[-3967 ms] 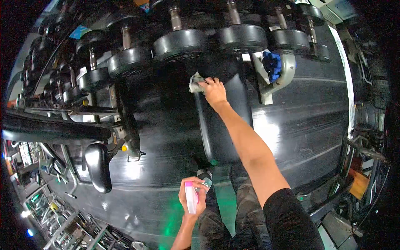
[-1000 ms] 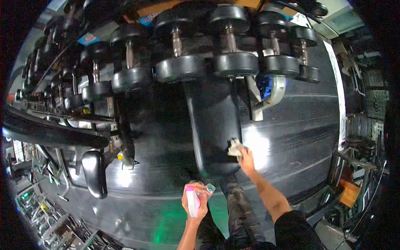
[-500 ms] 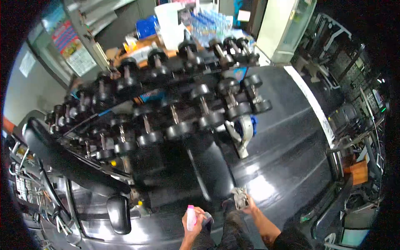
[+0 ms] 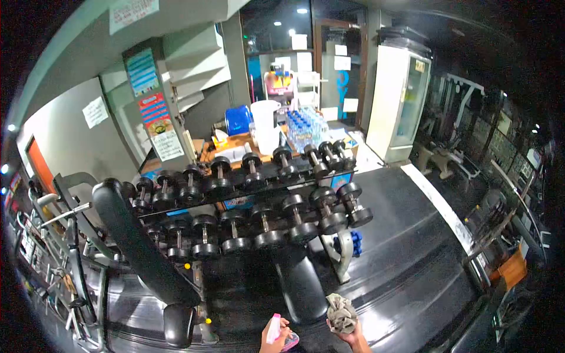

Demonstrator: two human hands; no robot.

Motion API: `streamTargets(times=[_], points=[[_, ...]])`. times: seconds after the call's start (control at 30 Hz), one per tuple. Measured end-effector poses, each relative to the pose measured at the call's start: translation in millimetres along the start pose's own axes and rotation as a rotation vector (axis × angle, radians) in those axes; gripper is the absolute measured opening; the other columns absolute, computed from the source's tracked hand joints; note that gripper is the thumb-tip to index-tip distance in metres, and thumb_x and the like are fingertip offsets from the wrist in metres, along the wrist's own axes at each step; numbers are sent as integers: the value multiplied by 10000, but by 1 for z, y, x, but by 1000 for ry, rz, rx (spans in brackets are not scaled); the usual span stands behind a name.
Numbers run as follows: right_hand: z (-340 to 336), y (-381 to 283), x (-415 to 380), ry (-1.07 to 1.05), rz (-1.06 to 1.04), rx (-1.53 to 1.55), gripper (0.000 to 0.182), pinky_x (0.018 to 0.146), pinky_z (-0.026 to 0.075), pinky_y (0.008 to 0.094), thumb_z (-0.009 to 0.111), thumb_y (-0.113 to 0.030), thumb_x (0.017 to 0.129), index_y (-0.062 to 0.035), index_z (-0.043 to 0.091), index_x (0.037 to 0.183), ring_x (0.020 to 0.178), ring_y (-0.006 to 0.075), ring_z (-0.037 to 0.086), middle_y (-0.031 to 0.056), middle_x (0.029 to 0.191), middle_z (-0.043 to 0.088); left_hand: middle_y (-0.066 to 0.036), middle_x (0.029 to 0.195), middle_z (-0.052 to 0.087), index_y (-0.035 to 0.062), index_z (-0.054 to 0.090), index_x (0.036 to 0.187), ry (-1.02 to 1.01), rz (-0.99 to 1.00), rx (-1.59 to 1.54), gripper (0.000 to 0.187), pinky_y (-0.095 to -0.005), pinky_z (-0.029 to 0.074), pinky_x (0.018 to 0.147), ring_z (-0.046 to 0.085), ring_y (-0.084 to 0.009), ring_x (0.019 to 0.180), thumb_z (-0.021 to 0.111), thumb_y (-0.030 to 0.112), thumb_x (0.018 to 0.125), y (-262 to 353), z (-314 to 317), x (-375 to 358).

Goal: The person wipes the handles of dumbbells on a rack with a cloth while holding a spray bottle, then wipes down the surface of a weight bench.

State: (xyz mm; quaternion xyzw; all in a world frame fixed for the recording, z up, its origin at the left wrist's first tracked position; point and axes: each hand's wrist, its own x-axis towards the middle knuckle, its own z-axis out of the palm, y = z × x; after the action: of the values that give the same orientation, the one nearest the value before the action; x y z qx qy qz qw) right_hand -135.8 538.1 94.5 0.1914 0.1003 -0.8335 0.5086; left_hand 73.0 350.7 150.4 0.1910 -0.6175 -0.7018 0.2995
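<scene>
At the lower middle, my left hand (image 4: 275, 339) is closed around a spray bottle (image 4: 274, 328) with a white and pink head; most of its body is hidden by the fingers. To the right of it, my right hand (image 4: 354, 339) grips a crumpled grey cloth (image 4: 341, 313), which bulges above the fingers. Just beyond both hands lies a flat black padded bench (image 4: 303, 288). Behind that bench stands a two-tier rack of black dumbbells (image 4: 268, 230) with metal handles.
An upright padded bench (image 4: 138, 241) stands to the left. Water bottles (image 4: 306, 126) and a white container (image 4: 266, 126) sit on a table behind the rack. A fridge (image 4: 400, 100) is at the back right. Gym machines line both sides; black matting (image 4: 406, 235) covers the floor.
The view has tilted up, showing more of the back wall, door and fridge. Both hands now sit lower in view, still holding the spray bottle and the cloth.
</scene>
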Motion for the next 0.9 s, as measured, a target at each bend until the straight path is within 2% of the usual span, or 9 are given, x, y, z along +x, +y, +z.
streamTargets(times=[0.07,0.17,0.33,0.43,0.5,0.57,0.63,0.77,0.9], points=[[4,-15,-10,1,24,-25,428,995,441,527,424,-301,967,-43,514,1297,1133,360,550,167,1253,574,-152,1016,549,0,484,960,-2,67,42,54,-392,560,736,663,-203,697,511,-25,920,12,19,-5],[-6,-48,-29,-13,11,-108,430,988,454,509,431,-285,958,-40,509,1302,1130,362,557,174,1255,576,-141,1023,533,8,477,948,70,2,-44,48,-398,551,752,658,-200,701,510,-15,922,17,60,-18],[-11,-97,-93,-30,26,-58,418,960,473,509,436,-286,947,-30,533,1263,1085,356,588,175,1213,602,-136,1064,520,12,469,986,-36,-24,-80,82,-374,543,743,657,-188,716,505,-23,921,8,143,-40],[19,-121,-155,58,-3,-201,415,944,489,501,440,-300,946,-29,554,1238,1061,347,604,174,1175,624,-126,1054,524,9,474,989,-59,-23,-96,96,-351,544,729,653,-176,715,509,-38,913,7,190,-51],[21,-148,-187,98,11,-126,436,943,492,499,459,-332,941,-38,558,1247,1056,342,609,171,1174,629,-121,1045,528,8,477,981,-99,-76,-117,92,-340,544,720,650,-169,714,524,-31,913,15,215,-55],[4,-181,-208,208,7,-386,461,990,410,592,425,-334,937,-59,546,1287,1147,369,552,167,1274,578,-118,1040,533,9,483,979,-108,-85,-91,91,-326,541,702,647,-165,713,534,-26,912,23,233,-58],[21,-196,-217,130,70,-270,459,947,440,563,428,-410,946,-110,581,1258,1078,352,577,144,1221,607,-97,993,549,6,499,963,-94,-98,-104,121,-284,513,645,624,-138,682,564,-53,880,34,246,-59],[25,-217,-198,102,2,-141,464,872,478,529,458,-457,937,-126,596,1231,1018,320,588,120,1156,627,-84,973,547,6,488,966,-95,-34,-14,143,-277,512,637,619,-134,687,560,-70,868,40,258,-61],[37,-206,-186,21,-94,-173,519,909,475,549,468,-489,941,-128,510,1312,1064,336,579,135,1250,572,-83,978,544,10,483,965,-63,-37,-58,149,-280,513,633,617,-134,686,551,-79,867,41,262,-58]])
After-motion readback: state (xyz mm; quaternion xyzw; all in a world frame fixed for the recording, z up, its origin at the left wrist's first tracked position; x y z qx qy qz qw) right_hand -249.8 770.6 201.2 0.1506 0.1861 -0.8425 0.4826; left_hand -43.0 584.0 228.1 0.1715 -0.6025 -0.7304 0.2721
